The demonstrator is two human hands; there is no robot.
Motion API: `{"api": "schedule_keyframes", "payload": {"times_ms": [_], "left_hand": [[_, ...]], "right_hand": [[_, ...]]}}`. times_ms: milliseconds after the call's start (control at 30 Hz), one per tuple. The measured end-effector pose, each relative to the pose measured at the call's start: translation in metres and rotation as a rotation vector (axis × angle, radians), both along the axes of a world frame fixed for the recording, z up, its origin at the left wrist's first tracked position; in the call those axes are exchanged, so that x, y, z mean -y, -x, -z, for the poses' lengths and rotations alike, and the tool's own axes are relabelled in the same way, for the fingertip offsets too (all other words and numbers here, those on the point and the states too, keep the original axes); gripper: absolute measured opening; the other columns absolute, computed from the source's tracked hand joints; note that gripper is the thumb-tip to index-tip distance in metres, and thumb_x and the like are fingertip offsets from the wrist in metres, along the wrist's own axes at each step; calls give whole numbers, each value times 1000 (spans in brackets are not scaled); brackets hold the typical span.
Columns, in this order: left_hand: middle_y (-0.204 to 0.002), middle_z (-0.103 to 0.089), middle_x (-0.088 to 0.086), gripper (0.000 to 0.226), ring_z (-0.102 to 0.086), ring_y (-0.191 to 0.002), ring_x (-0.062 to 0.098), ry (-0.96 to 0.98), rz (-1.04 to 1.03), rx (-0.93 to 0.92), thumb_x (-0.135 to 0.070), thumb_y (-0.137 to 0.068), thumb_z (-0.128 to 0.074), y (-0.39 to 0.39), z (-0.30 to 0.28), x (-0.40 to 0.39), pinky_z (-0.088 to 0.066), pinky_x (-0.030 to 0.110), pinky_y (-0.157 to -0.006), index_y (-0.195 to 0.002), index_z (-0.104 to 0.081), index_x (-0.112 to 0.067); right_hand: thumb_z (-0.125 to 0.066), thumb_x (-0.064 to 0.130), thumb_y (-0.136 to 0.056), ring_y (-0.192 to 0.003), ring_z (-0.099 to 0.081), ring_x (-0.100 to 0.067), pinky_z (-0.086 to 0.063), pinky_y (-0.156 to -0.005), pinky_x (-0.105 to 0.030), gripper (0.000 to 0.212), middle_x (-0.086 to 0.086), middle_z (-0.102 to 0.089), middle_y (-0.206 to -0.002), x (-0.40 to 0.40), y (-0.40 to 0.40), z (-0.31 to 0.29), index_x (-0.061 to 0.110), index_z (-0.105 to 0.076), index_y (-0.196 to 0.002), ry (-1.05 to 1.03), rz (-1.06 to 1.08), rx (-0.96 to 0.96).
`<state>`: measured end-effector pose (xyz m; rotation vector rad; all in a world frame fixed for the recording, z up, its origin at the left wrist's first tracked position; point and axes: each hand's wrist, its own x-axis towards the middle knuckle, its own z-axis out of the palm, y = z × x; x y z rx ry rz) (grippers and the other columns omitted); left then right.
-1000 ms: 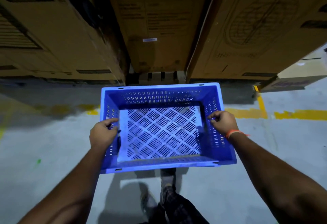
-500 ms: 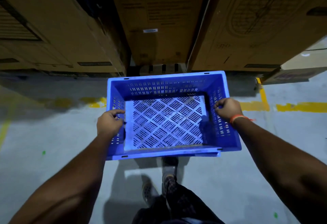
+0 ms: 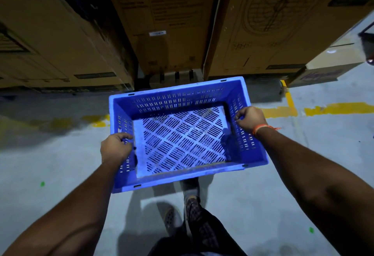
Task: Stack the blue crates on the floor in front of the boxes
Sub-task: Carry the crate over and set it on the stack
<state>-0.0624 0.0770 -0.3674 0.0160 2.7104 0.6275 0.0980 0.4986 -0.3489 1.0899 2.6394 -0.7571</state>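
Blue crate (image 3: 182,98), seemingly short of boxes (image 3: 273,33)

yellow floor line (image 3: 334,108), green floor dot (image 3: 42,184), orange wristband (image 3: 261,128)

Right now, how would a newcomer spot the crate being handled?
Find the wall of tall cardboard boxes above the grey floor. Just in front, the blue crate hangs between the left hand and right hand. It is the only blue thing, slotted and empty.
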Motion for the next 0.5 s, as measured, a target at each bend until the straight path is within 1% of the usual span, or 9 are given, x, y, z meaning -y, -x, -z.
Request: {"api": "schedule_keyframes", "payload": {"times_ms": [100, 200, 400, 500], "left_hand": [[-56, -60, -7, 22, -59, -65, 22, -11, -30, -14, -12, -76, -66, -11, 1, 2, -45, 28, -67, -89, -75, -27], [-57, -62, -5, 21, -59, -65, 22, -11, -61, -22, -13, -76, -65, -10, 0, 3, -44, 27, -66, -88, -75, -27], [-60, -64, -4, 23, -60, -66, 19, -34, -8, -5, -16, -77, -65, 6, -5, 2, -46, 24, -69, -92, -76, -29], [-58, -63, -3, 23, -61, -64, 19, -67, -2, 16, -18, -76, -66, 0, -6, 6, -47, 26, -67, -94, -77, -29]], "right_hand": [[-70, 13, -73, -87, -70, -26, -49, -79, -25, 11, -6, -77, -85, -4, 10, 2, 19, -78, -78, -13, -15, -9], [-70, 15, -73, -88, -70, -26, -51, -81, -27, 12, -5, -77, -88, -5, 16, 7, 23, -77, -77, -12, 10, -4], [-71, 18, -72, -88, -70, -32, -52, -82, -32, 8, -10, -76, -87, 2, -10, 19, 22, -76, -78, -63, 5, -14], [-71, 17, -74, -86, -69, -34, -51, -78, -31, 8, -12, -76, -85, 3, -8, 17, 20, -77, -78, -78, -1, -9]]}}
